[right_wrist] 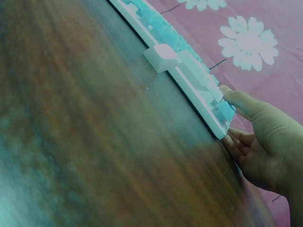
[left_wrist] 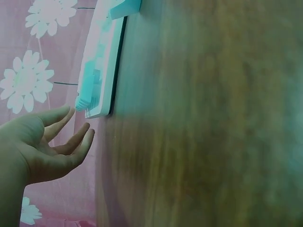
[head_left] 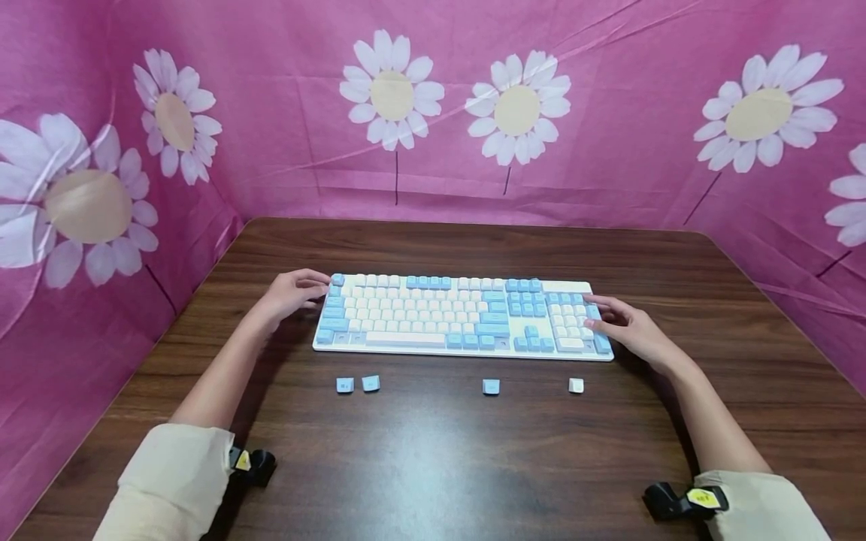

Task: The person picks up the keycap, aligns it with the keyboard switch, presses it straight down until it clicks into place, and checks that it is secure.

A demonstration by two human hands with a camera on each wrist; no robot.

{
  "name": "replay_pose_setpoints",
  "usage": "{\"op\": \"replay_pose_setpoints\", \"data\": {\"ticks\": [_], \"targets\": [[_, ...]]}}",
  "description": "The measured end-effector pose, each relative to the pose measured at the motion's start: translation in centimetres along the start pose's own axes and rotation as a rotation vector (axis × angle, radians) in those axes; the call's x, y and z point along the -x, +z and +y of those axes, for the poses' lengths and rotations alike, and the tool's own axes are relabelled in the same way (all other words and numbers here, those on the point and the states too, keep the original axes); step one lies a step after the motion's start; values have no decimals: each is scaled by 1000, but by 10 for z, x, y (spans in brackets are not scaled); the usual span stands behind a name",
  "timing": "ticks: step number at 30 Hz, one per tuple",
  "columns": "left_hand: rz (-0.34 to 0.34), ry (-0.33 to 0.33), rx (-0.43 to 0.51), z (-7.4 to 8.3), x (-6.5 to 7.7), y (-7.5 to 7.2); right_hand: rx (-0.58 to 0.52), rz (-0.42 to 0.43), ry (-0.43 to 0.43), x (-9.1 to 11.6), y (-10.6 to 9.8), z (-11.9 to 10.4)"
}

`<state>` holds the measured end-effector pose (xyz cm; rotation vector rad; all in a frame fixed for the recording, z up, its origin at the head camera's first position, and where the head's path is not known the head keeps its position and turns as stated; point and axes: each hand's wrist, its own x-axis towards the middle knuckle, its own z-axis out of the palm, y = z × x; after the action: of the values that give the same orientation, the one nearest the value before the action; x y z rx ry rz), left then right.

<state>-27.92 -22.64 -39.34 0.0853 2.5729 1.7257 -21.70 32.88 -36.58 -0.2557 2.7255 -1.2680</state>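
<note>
A white and light-blue computer keyboard (head_left: 406, 315) lies across the table, with bare gaps in its bottom row. My left hand (head_left: 292, 294) is at its upper left corner, fingers loosely bent. In the left wrist view the left hand (left_wrist: 52, 144) shows thumb and fingers spread beside the keyboard's end (left_wrist: 102, 101). My right hand (head_left: 629, 327) grips the right end, thumb over the number keys. In the right wrist view the right hand (right_wrist: 270, 146) has its thumb on top and its other fingers at the lower edge, partly hidden.
In front of the keyboard lie loose keycaps: a blue keycap (head_left: 345, 385) beside a tilted blue keycap (head_left: 370, 383), another blue keycap (head_left: 491, 387) and a white keycap (head_left: 576, 385). A pink flowered cloth (head_left: 291, 113) hangs behind and beside the wooden table (head_left: 419, 466).
</note>
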Motion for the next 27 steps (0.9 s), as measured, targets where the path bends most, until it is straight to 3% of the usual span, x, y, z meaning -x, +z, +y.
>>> {"op": "replay_pose_setpoints", "data": {"ticks": [3, 7, 9, 11, 15, 22, 27], "targets": [[26, 53, -80, 12, 11, -2, 3, 6, -4, 0, 0, 0], [24, 141, -168, 47, 38, -3, -5, 6, -20, 0, 0, 0], [32, 165, -187, 64, 51, -2, -7, 2, -22, 0, 0, 1], [22, 194, -183, 71, 60, -2, -8, -1, -22, -1, 0, 0], [-16, 183, -134, 75, 74, -2, -11, 0, -16, -1, 0, 0], [-170, 250, -130, 74, 94, 1, -7, 2, -14, -1, 1, 1], [-222, 223, -125, 69, 103, 5, 3, 2, -11, 0, 0, 2]]}}
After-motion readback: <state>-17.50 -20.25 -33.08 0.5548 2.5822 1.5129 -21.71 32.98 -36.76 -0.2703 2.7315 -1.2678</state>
